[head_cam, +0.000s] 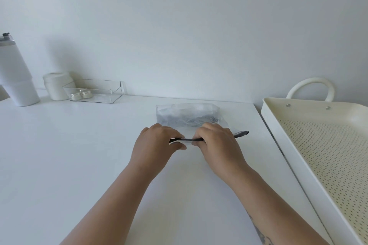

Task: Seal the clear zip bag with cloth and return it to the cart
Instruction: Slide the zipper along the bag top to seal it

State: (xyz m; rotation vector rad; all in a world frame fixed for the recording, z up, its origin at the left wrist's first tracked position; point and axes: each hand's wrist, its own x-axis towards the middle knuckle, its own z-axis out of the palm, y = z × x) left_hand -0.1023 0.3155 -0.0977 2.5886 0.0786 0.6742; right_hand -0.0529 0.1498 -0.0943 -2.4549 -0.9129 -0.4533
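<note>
Zip bag [187,117] flat on counter [79,155], cloth [187,120] inside, cart [298,125] just right. Left hand [157,141] and right hand [219,141] both pinching dark zip strip [242,134] at near edge, grip pressed tight, probably anchoring one spot while squeezing seal along.

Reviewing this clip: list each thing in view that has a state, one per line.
Zip bag: flat on table, cloth inside, dark zip strip pinched by both hands; whether sealed can't be told.
Left hand: pinching strip.
Right hand: pinching strip.
Cart tray: nothing visible in it.
Tumbler: upright, lidded.
Clear bin: open-topped, two small jars inside.
</note>
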